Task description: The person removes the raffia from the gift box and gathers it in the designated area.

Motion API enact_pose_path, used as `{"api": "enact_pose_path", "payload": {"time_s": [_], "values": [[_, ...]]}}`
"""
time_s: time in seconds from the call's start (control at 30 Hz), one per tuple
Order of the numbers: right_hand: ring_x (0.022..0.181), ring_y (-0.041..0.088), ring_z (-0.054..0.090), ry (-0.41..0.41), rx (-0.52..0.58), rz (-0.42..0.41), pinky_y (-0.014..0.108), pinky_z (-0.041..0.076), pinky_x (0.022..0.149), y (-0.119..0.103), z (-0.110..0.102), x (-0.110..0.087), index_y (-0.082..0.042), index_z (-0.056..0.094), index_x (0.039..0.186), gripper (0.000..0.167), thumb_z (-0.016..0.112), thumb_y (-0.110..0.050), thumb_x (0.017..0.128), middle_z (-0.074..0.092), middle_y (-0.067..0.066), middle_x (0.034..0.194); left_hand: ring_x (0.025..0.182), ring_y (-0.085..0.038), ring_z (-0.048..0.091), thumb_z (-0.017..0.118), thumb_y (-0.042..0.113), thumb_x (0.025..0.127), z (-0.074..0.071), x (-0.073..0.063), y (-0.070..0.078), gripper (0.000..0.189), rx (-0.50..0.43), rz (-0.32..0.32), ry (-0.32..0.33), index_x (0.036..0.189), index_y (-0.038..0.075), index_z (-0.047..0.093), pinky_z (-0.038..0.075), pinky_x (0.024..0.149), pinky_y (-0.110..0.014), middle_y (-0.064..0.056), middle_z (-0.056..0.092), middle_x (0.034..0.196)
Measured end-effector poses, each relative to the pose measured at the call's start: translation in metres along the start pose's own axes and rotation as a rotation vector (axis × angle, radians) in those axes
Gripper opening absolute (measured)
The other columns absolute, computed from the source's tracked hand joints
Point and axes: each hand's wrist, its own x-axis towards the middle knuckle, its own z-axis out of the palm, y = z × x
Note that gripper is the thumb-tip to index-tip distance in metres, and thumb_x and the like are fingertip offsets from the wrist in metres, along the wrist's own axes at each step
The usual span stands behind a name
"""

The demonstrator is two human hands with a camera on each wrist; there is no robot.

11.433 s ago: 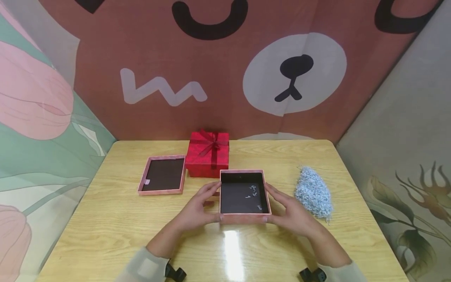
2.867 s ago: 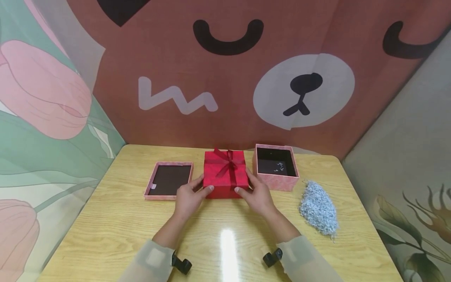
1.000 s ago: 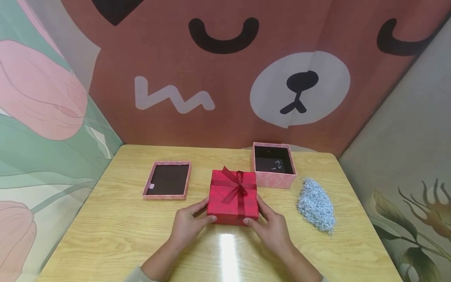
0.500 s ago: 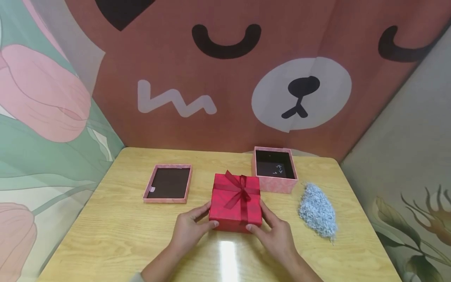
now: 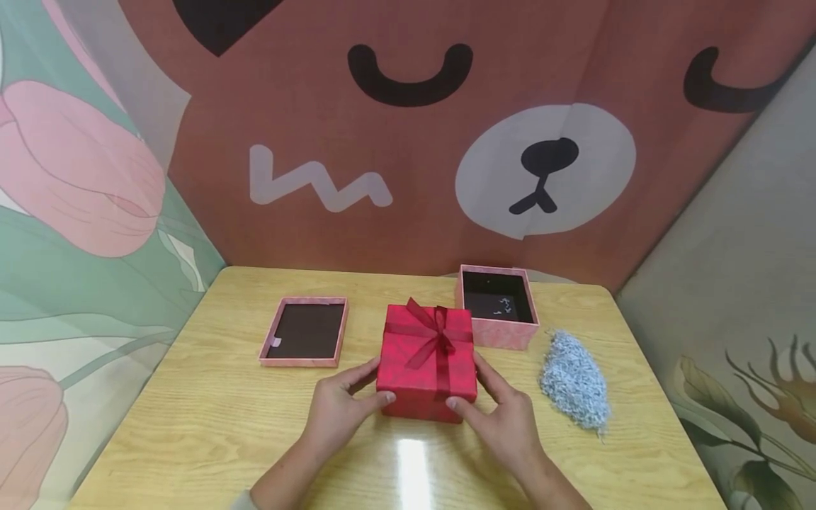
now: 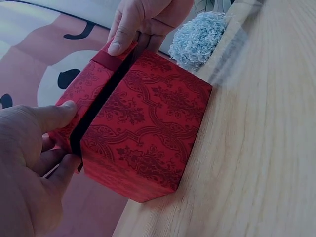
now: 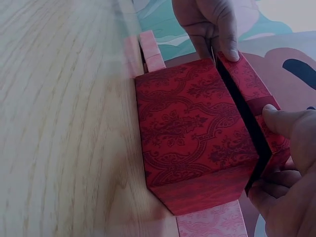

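A red patterned gift box (image 6: 148, 113) stands on the table in front of the person. Its red lid (image 5: 401, 363), tied with a dark red ribbon bow (image 5: 438, 336), is raised a little. Both wrist views show a dark gap between lid and body. My left hand (image 5: 342, 407) pinches the lid's left side, thumb on its front face. On the right side, my right hand (image 5: 508, 419) grips the lid the same way. Inside the red box nothing shows, as the lid covers it.
Behind and right stands an uncovered pink box (image 5: 500, 333) with a black inside and a few pale shreds at its bottom. A pink lid (image 5: 309, 331) lies upturned at the left. Light blue shredded paper (image 5: 576, 382) is heaped at the right. A printed cloth backs the table.
The pink box went from both hands to the back right. Both hands then took the red box and brought it forward. In the last half second its lid has risen slightly.
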Motion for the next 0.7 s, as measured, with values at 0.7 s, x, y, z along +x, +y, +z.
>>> {"api": "enact_pose_path", "payload": {"time_s": [0.7], "values": [[0.127,0.016,0.063,0.046,0.128,0.043,0.05,0.046,0.111,-0.012,0.004,0.011,-0.016,0.061,0.129,0.067,0.097,-0.029,0.073,0.07,0.0,0.132,0.113,-0.018,0.072,0.095,0.014,0.075,-0.01,0.003,0.003,0.053,-0.128,0.079,0.065,0.124,0.011,0.076,0.056,0.096,-0.048,0.0,0.075,0.122]]}}
